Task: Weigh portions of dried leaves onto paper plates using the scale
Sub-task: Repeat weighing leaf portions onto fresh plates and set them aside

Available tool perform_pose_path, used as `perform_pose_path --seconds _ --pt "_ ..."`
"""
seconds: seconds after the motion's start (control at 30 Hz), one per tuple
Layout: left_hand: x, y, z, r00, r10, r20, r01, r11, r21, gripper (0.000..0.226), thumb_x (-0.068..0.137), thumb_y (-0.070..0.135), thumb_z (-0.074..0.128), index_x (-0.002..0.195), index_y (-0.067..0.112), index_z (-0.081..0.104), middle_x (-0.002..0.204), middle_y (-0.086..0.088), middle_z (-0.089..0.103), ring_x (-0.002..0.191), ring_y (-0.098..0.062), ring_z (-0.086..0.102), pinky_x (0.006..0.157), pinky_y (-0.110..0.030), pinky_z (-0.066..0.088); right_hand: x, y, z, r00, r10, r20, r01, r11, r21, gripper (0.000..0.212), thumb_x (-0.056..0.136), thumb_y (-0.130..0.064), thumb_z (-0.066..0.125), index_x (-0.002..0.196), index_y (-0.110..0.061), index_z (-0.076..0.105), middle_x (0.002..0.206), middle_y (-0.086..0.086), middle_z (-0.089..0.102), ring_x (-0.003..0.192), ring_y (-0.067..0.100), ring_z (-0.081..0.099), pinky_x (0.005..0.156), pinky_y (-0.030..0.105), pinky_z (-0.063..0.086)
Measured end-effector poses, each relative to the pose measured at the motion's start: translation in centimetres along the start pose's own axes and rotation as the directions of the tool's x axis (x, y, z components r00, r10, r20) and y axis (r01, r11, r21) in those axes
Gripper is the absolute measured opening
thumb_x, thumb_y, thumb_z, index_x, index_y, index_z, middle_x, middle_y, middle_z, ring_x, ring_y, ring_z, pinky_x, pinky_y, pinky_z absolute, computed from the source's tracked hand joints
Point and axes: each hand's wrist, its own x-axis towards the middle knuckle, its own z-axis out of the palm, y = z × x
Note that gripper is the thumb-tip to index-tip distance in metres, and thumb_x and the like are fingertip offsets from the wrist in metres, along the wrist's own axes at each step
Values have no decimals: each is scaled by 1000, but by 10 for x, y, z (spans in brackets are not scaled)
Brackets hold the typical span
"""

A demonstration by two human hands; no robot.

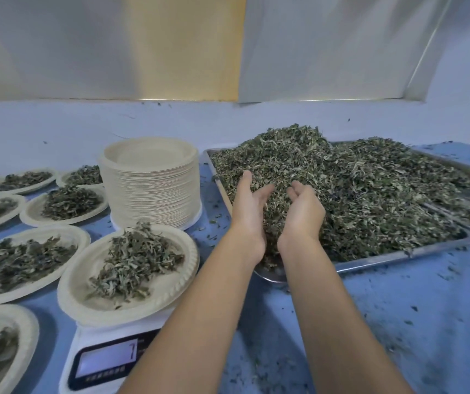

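I am cupping my left grip (249,214) and right grip (303,216), both half open, palms facing, around a scoop of dried leaves (356,194) in the tray (384,258), meaning to top up the paper plate (80,291) sitting on the scale (105,362) at the front edge of the table (398,322)

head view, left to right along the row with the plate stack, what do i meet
plates filled with leaves → stack of empty paper plates → left hand → right hand, both in the leaf heap on the tray, which runs on rightward
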Motion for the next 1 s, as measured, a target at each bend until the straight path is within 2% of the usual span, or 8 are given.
perform_pose_path --seconds 0.1,0.27,0.33,0.4,0.5,0.7,0.9,1.0 --pt "-3 4 -6 999 45 -5 -46 998 -34 59 97 55 27 134 16 52 150 0 37 139 -11 30 118 -38 15 -4 2 4 996 -62 59 57 995 82 32 99 -8 39 122 -14 61 124 2 61 105 12 56 92 22 44" --pt "-14 13 -16 997 73 6 -72 993 -94 42 101 37 32 128 13 55 137 -3 54 126 -14 49 110 -32 34 -15 2 11 984 -80 159 60 990 128 50 89 19 37 125 -8 58 126 7 56 102 11 60 69 12 54" --pt "-21 17 -21 995 93 -20 -94 991 -91 36 102 29 33 121 12 59 131 -4 59 122 -14 52 103 -28 40 -21 3 16 980 -55 193 35 994 104 44 88 14 44 121 -10 60 117 3 61 92 6 59 60 10 51" --pt "-30 24 -28 990 133 -41 -137 984 -117 34 102 24 35 120 7 59 128 -7 61 115 -12 56 91 -22 44 -29 4 23 969 -9 248 -25 991 134 32 91 7 45 112 -11 62 104 4 67 86 8 62 72 15 53" --pt "-45 36 -40 980 197 -32 -200 969 -147 38 102 21 34 130 1 51 136 -11 54 126 -16 50 98 -24 41 -44 6 34 941 -25 338 -37 984 175 30 96 0 41 98 -14 67 94 3 68 85 7 65 89 25 52" --pt "-74 61 -89 951 296 -86 -302 951 -69 26 98 20 42 104 8 63 117 -10 66 110 -16 63 94 -25 49 -66 16 46 879 -11 477 -46 993 109 33 100 -21 37 97 -14 69 89 -1 73 73 4 70 69 17 56" --pt "-92 69 -139 901 350 -256 -359 933 12 21 98 14 41 108 8 59 113 -10 66 106 -18 64 87 -25 53 -84 37 71 845 109 523 -91 994 -59 32 102 -21 36 98 -9 65 93 3 70 82 9 67 70 16 54" --pt "-96 69 -163 860 387 -333 -376 921 100 26 99 16 40 116 10 58 114 -6 66 109 -14 62 90 -26 50 -84 45 76 871 41 490 48 985 -168 28 99 -18 41 102 -11 68 91 -1 70 86 8 66 76 16 52"
